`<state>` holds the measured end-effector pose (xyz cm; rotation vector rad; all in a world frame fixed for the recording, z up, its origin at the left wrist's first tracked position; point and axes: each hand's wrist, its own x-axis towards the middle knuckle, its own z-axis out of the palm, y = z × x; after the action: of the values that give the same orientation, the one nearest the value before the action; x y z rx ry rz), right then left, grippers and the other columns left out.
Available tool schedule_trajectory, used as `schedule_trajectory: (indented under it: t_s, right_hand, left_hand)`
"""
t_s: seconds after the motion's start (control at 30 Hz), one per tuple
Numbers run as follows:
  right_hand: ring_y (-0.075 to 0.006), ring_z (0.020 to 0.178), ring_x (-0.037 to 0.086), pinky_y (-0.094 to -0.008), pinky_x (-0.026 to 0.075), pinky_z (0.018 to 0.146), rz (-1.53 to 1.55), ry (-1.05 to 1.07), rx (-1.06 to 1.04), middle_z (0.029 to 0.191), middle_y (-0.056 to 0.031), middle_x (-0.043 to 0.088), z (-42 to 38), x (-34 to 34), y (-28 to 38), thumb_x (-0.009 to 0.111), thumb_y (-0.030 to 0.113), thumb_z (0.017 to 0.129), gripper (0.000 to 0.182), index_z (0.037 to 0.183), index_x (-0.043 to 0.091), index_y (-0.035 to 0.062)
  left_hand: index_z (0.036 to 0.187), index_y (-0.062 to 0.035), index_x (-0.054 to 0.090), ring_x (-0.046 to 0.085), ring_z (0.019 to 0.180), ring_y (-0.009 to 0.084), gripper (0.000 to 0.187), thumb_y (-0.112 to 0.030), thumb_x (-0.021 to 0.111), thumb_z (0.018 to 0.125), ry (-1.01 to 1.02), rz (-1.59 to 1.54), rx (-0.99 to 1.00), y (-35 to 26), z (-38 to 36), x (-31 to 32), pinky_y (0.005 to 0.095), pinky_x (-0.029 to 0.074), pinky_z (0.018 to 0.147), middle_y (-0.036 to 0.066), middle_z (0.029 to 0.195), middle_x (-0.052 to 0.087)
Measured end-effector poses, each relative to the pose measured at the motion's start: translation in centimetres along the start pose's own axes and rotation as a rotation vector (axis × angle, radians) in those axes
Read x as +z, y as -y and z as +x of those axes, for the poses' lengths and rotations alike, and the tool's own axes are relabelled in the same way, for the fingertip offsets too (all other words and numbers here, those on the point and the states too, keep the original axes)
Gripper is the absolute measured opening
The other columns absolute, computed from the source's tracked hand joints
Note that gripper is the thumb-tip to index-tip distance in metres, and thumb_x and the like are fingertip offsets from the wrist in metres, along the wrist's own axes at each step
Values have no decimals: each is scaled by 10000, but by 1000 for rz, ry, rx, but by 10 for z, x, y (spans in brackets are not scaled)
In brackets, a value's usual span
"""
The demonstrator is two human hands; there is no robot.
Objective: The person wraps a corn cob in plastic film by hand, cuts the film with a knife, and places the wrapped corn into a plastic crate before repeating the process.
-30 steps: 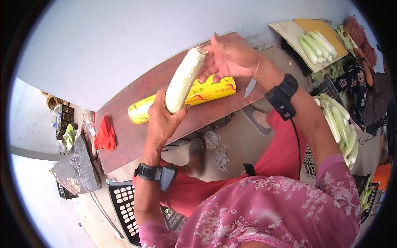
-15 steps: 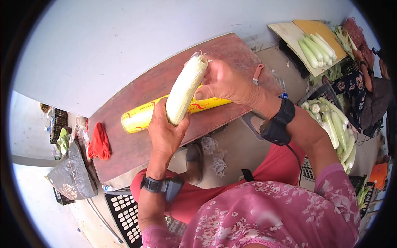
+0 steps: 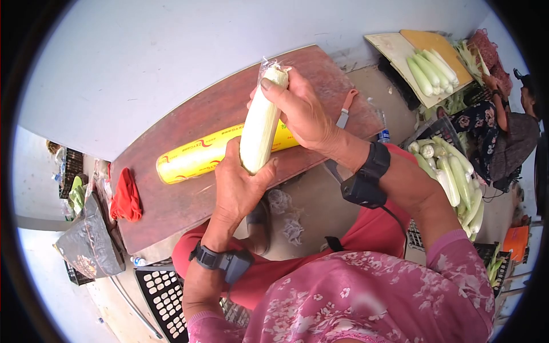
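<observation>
A pale ear of corn [image 3: 258, 128] stands almost upright between my hands, over the red-brown table. My left hand [image 3: 240, 183] is closed round its lower end, thumb on the right side. My right hand [image 3: 300, 108] grips the upper end, with its thumb across the front. Clear plastic film [image 3: 266, 67] sticks out past the tip of the corn. Behind the corn, a yellow printed roll of cling film [image 3: 197, 155] lies across the table; the corn and my right hand cover part of it.
On the table [image 3: 166, 214] are a red cloth [image 3: 126, 195] and a knife [image 3: 346, 108]. Several ears of corn lie on a board [image 3: 394, 48], with a larger pile [image 3: 457, 171] at right. Another person [image 3: 514, 137] sits beyond. A black crate [image 3: 163, 297] stands below.
My right hand has come from beside the corn to close round its upper end. The corn is more upright, and clear film now shows above its tip. The view has shifted slightly.
</observation>
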<state>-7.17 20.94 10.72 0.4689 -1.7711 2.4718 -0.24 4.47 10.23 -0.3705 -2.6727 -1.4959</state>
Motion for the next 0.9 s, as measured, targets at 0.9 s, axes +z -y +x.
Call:
schedule_trajectory:
  t_s: [0.9]
  right_hand:
    - [-105,808,602,-235,469,698,-328,-121,32,916,-26,646,33,-44,26,653,176,884,187,970,650,10]
  left_hand:
    - [1073,36,507,667,818,357,471,-222,737,754,1,107,-38,9,2,8,383,514,722,252,869,652]
